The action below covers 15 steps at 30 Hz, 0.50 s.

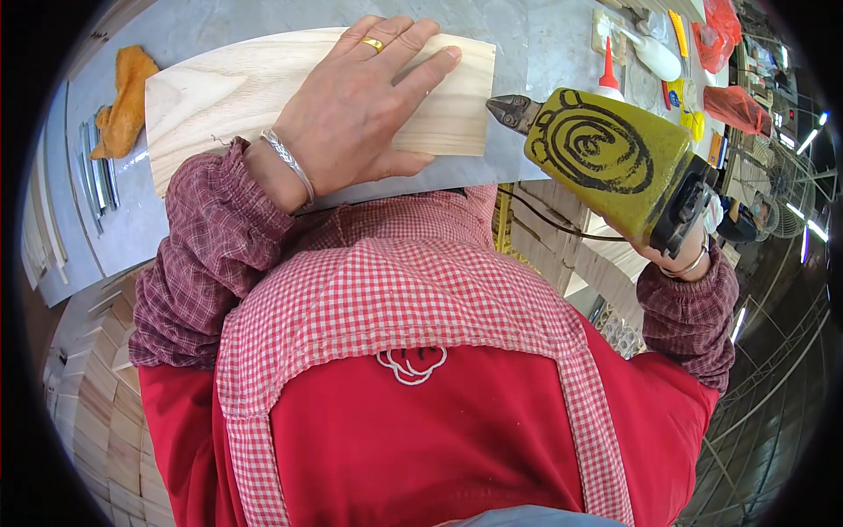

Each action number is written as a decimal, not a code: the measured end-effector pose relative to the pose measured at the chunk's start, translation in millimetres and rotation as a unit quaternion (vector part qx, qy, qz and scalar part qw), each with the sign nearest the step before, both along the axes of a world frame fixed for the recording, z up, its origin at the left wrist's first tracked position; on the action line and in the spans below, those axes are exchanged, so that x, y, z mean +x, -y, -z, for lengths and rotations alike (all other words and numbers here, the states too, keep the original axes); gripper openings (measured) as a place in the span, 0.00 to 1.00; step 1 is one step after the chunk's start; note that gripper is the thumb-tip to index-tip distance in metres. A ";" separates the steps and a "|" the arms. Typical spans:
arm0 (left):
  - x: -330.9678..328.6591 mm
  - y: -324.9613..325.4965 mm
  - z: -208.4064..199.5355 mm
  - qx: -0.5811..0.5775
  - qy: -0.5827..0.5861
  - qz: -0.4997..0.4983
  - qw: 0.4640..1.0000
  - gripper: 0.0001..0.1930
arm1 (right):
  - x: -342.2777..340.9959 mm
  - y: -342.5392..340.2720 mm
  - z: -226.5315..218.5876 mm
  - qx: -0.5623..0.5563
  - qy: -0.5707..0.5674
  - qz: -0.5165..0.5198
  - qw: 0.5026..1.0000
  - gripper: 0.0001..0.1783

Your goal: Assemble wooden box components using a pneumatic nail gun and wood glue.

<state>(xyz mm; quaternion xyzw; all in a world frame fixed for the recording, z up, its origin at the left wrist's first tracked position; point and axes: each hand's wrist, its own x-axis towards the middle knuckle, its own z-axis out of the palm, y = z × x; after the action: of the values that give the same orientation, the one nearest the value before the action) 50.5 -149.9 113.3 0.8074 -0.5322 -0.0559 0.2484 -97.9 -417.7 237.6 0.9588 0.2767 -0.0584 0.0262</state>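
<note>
My left hand (360, 105) lies flat on a pale wooden board (198, 101), fingers stretched out and thumb spread toward the near edge. One long edge of the board curves, and its right end is cut straight. To the right, my right hand (689, 255) is closed round the rear of a yellow-green handheld power tool (606, 140). A dark spiral is drawn on the tool's body. Its dark pointed tip (514, 112) faces the board's right end and stands slightly apart from it. The tool's body hides most of my right fingers.
An orange cloth (130, 92) and thin metal strips (95, 171) lie on the grey table (114, 233) at left. Beyond the tool are a red-nozzled bottle (608, 79), a white bottle (657, 57) and red plastic bags (720, 35). A dark cable (562, 228) hangs below the table edge.
</note>
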 end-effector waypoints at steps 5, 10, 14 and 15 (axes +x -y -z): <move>-2.5 -1.9 0.1 -0.005 0.005 0.003 1.000 0.48 | -4.3 -2.5 -1.4 -0.019 0.007 -0.017 1.000 0.22; -3.5 -3.4 -1.7 -0.001 0.007 0.007 1.000 0.48 | -8.8 -2.8 -6.2 -0.044 -0.003 -0.030 0.999 0.22; -4.0 -3.2 -1.8 0.002 0.007 0.005 1.000 0.47 | -11.9 -0.7 -7.7 -0.044 -0.014 -0.016 0.999 0.21; -4.2 -3.1 -1.5 0.001 0.006 0.005 1.000 0.47 | -13.0 -0.5 -7.1 -0.039 -0.012 -0.014 0.999 0.21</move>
<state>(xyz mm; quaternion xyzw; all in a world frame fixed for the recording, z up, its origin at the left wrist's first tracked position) 46.3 -146.8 114.8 0.8056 -0.5373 -0.0527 0.2440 -111.0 -417.2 244.6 0.9522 0.2882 -0.0801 0.0613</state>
